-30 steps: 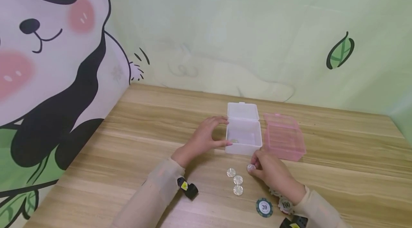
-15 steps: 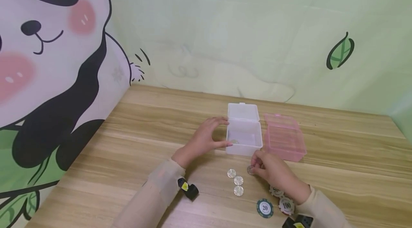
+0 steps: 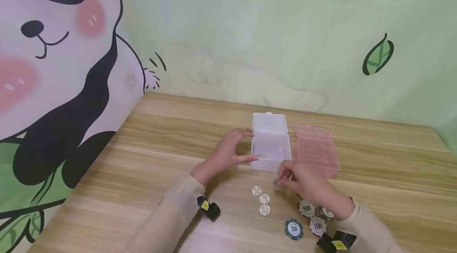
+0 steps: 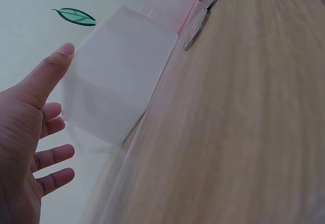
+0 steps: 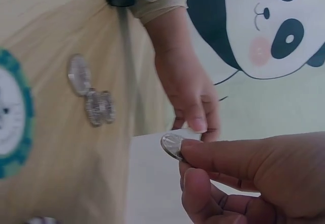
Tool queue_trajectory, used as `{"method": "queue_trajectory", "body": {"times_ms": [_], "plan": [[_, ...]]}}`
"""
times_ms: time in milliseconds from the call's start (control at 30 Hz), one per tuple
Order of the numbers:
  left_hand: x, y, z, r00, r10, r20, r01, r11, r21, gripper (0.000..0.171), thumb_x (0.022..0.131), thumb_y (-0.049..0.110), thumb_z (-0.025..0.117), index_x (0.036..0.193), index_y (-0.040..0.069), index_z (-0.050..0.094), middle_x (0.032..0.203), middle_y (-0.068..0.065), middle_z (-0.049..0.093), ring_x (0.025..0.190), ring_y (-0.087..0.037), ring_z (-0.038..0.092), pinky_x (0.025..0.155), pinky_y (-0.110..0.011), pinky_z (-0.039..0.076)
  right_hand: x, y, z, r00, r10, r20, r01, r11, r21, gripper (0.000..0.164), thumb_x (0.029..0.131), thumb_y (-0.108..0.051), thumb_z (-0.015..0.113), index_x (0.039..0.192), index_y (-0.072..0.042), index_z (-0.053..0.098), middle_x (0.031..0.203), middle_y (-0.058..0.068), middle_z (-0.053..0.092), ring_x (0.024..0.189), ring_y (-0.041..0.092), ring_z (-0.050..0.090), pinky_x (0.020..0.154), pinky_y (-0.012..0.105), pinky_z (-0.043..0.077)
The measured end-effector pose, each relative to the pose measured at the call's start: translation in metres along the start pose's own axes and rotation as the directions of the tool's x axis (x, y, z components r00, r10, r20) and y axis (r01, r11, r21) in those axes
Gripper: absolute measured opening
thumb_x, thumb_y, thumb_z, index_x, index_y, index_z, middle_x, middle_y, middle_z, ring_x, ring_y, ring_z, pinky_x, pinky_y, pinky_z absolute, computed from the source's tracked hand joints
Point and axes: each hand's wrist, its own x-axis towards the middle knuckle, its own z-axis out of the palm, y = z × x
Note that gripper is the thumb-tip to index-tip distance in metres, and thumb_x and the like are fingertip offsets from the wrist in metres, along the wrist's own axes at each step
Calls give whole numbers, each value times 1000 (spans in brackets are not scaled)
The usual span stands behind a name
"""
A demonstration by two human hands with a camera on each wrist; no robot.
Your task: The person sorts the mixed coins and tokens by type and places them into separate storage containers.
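A white plastic box (image 3: 268,164) stands on the wooden table with its lid (image 3: 269,122) swung back. Inside it, a small pale greenish piece (image 3: 260,156) shows dimly. My left hand (image 3: 226,152) rests at the box's left side, its thumb and fingers spread along the rim and relaxed. Between thumb and fingers, my right hand (image 3: 307,181) pinches a silver coin (image 5: 172,145), held just in front of the box's right front corner. Three more silver coins, including a middle coin (image 3: 264,198), lie in a slanting row on the table before the box.
A see-through pink box (image 3: 317,160) with its lid back stands right of the white box. Several poker chips, including a green 20 chip (image 3: 294,229) and a 100 chip (image 3: 317,226), lie at the front right under my right forearm. A panda-printed backdrop (image 3: 267,46) stands behind.
My right hand has risen slightly toward the white box with the pinched coin, uncovering more poker chips. My left hand has stayed at the box.
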Motion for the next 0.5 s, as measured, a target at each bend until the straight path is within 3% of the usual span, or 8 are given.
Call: {"method": "queue_trajectory", "body": {"times_ms": [333, 500], "plan": [[1, 1, -1, 1000, 3, -7, -3, 1000, 1, 66, 76, 37, 80, 131, 11, 54, 145, -6, 49, 137, -27, 42, 116, -47, 31, 7, -5, -23, 997, -72, 7, 71, 995, 72, 9, 87, -6, 66, 88, -5, 58, 76, 3, 59, 55, 8, 52, 47, 21, 47], [0, 0, 0, 1000, 6, -11, -6, 1000, 0, 66, 76, 37, 80, 131, 10, 55, 144, -6, 50, 137, -27, 43, 116, -46, 31, 14, -7, -34, 997, -72, -3, 72, 996, 46, 9, 88, -9, 68, 87, -5, 60, 75, 6, 63, 56, 9, 53, 49, 21, 47]]}}
